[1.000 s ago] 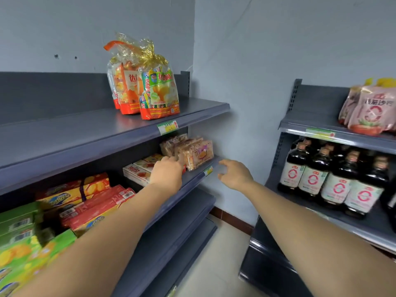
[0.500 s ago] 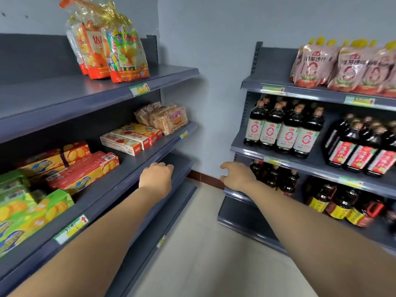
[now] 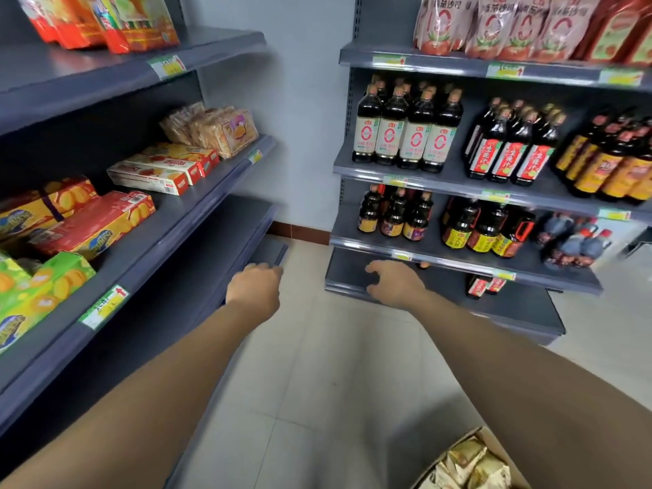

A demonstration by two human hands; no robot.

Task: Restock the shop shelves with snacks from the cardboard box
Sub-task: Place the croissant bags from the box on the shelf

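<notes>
Both my arms reach forward over the tiled floor, and neither hand holds anything. My left hand (image 3: 254, 290) hangs with loosely curled fingers beside the grey snack shelving (image 3: 197, 192) on the left. My right hand (image 3: 394, 284) is relaxed in front of the bottle rack's lowest shelf. The cardboard box (image 3: 484, 435) shows at the bottom right edge, with pale snack packets (image 3: 465, 460) inside. On the middle left shelf sit clear-wrapped biscuit packs (image 3: 218, 130) and red-and-white boxes (image 3: 158, 171).
The bottle rack (image 3: 455, 183) on the right carries dark sauce bottles (image 3: 405, 132) on two levels and red pouches (image 3: 494, 22) on top. Orange, red and green snack boxes (image 3: 70, 224) fill the left shelf. Bagged snacks (image 3: 106, 19) stand on the top left shelf. Beige floor tiles (image 3: 317, 382) lie between the racks.
My left hand has left the biscuit packs on the middle shelf and both hands have dropped lower. My view has swung down and right, bringing the cardboard box into sight.
</notes>
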